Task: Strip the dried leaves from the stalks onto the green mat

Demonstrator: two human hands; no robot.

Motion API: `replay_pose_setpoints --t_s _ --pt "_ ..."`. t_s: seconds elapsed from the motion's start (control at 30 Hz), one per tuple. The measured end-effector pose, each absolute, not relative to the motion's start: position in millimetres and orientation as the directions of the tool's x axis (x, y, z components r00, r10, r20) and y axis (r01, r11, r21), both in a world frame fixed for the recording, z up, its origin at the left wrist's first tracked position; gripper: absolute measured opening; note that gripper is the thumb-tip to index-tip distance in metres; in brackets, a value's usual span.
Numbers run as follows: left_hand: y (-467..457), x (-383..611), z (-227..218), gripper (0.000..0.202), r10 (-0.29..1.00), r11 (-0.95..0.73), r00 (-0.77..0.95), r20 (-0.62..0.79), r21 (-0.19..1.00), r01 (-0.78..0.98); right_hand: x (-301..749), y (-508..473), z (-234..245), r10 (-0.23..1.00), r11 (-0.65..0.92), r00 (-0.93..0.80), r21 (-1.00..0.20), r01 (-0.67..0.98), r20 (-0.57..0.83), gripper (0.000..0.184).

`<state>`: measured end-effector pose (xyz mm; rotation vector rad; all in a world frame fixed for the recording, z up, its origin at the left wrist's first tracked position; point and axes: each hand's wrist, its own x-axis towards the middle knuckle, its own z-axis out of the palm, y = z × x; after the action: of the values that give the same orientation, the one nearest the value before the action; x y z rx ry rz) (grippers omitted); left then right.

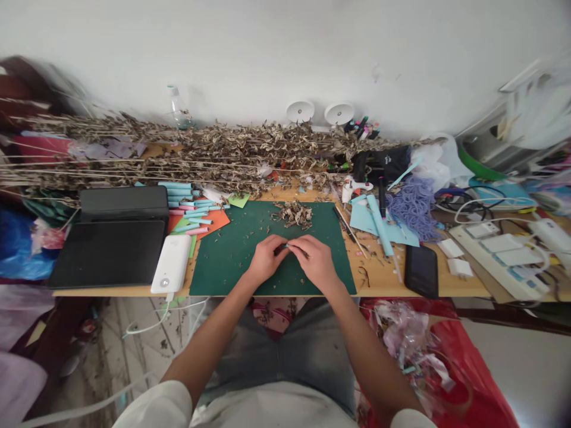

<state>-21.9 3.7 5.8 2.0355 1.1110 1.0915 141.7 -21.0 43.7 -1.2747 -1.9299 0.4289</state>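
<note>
Over the green cutting mat (232,249), my left hand (269,258) and my right hand (313,258) meet fingertip to fingertip. Both are closed in a pinch at one spot. A tiny pale bluish bit shows between the fingertips, but the fingers hide most of it and I cannot make out what it is. Just beyond my hands lies a small heap of dried leaves (294,214), and loose crumbs of leaf are scattered over the mat.
Dried leafy stalks (250,145) stretch along the back. On the left are rolled paper tubes (200,221), orange paper (219,222), a power bank (171,264) and a black tablet (113,252). Rightward lie a glue gun (355,189), purple yarn (413,208), a phone (421,271) and a power strip (495,261).
</note>
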Motion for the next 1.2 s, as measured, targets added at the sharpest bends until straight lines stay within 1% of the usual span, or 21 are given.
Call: replay_pose_setpoints --t_s 0.13,0.33,0.4,0.47,0.57,0.6,0.63,0.7,0.8,0.87,1.0,1.2 --pt "3.7 -22.0 6.2 0.013 0.867 -0.489 0.319 0.383 0.778 0.394 137.4 -22.0 42.5 0.891 0.427 -0.134 -0.703 0.568 0.433 0.015" --pt "3.4 -21.3 6.4 0.015 0.865 -0.493 0.321 0.385 0.770 0.405 134.9 -22.9 43.4 0.907 0.381 -0.077 -0.729 0.569 0.414 0.011" --pt "3.0 -21.1 6.0 0.015 0.865 -0.494 0.321 0.386 0.769 0.406 136.2 -23.5 42.5 0.897 0.404 -0.103 -0.699 0.591 0.431 0.013" --pt "2.9 -21.0 5.2 0.014 0.863 -0.496 0.321 0.389 0.770 0.402 138.1 -24.3 40.8 0.875 0.448 -0.171 -0.627 0.637 0.453 0.017" --pt "3.3 -20.9 3.8 0.013 0.865 -0.493 0.314 0.391 0.776 0.393 139.9 -25.5 37.6 0.840 0.506 -0.282 -0.484 0.714 0.463 0.021" --pt "3.5 -20.9 3.4 0.013 0.867 -0.492 0.309 0.392 0.778 0.392 140.0 -25.9 36.8 0.833 0.517 -0.304 -0.455 0.725 0.463 0.021" --pt "3.6 -20.9 3.2 0.012 0.868 -0.490 0.303 0.393 0.779 0.391 139.8 -26.3 36.6 0.831 0.520 -0.306 -0.451 0.725 0.465 0.021" --pt "3.8 -21.0 3.2 0.013 0.869 -0.488 0.298 0.394 0.780 0.392 139.2 -27.1 38.0 0.845 0.493 -0.241 -0.523 0.695 0.477 0.019" --pt "3.8 -20.9 4.2 0.015 0.871 -0.485 0.298 0.391 0.779 0.397 138.4 -28.2 44.6 0.885 0.382 -0.022 -0.699 0.605 0.465 0.010" --pt "3.8 -20.7 5.1 0.017 0.872 -0.485 0.296 0.391 0.777 0.402 137.7 -28.5 49.8 0.892 0.336 0.073 -0.763 0.552 0.446 0.008" --pt "3.9 -20.4 6.3 0.020 0.871 -0.485 0.306 0.385 0.775 0.405 134.2 -27.6 54.4 0.890 0.342 0.085 -0.781 0.523 0.447 0.009" --pt "3.6 -20.5 6.6 0.020 0.869 -0.487 0.316 0.381 0.773 0.407 129.7 -24.5 43.6 0.881 0.371 0.038 -0.739 0.562 0.472 0.014"
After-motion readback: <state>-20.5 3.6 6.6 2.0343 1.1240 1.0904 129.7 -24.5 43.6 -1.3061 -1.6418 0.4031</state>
